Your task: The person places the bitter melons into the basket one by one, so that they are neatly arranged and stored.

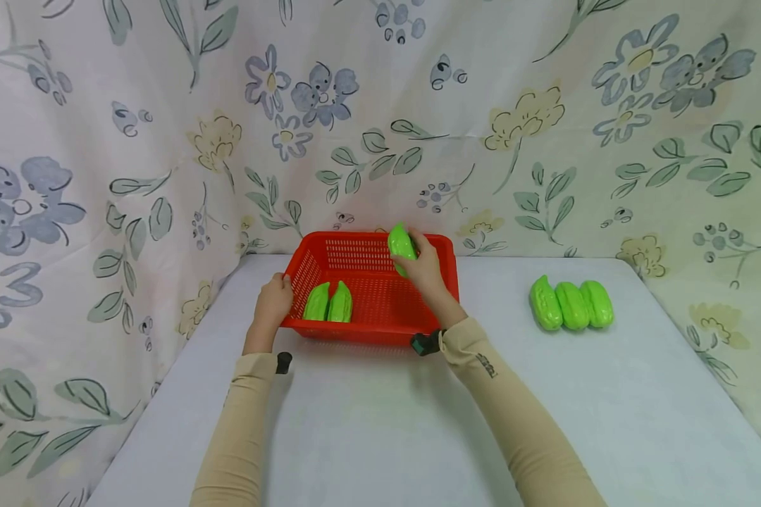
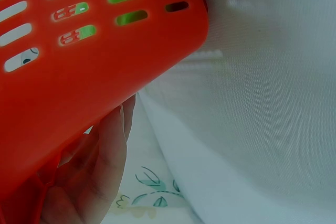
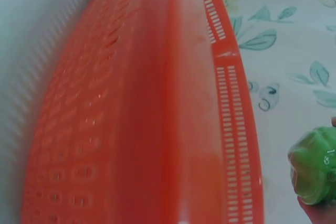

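A red plastic basket [image 1: 380,331] with slotted walls stands on the table near the curtain. My left hand [image 1: 273,301] grips its left rim, and in the left wrist view the fingers [image 2: 107,153] curl under the edge. Above the basket's right half, my right hand [image 1: 426,266] holds a glossy green ridged vegetable [image 1: 401,243], pointed end up. Its lobed end shows in the right wrist view, where the vegetable [image 3: 313,169] is at the right edge. Two similar green vegetables [image 1: 340,303] lie side by side at the basket's left; the front wall hides their lower ends.
Three more green vegetables [image 1: 573,305] lie in a touching row on the white table [image 1: 368,422], right of the basket. A flower-patterned curtain [image 1: 380,105] hangs right behind the basket and along the left side.
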{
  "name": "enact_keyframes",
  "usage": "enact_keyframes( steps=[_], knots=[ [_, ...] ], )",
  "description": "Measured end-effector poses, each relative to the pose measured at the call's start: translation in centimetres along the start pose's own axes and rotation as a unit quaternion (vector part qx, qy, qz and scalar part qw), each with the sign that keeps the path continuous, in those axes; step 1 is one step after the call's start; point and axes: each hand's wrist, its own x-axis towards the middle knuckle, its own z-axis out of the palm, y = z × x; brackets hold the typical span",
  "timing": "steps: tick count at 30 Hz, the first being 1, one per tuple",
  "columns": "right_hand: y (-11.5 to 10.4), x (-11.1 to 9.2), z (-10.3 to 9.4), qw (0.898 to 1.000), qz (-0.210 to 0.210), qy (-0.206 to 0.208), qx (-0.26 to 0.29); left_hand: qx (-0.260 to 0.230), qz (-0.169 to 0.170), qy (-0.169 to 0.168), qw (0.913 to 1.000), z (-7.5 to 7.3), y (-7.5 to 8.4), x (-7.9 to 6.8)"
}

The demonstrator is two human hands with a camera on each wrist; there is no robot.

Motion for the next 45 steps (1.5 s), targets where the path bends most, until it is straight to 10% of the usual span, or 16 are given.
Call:
enact_keyframes(
  steps=[45],
  knots=[
    [0.2,-1.1,7.6,0.996,0.052,-0.075,0.020,-0.009,0.002,0.010,0.9999,-0.2,0.2,-0.3]
  ],
)
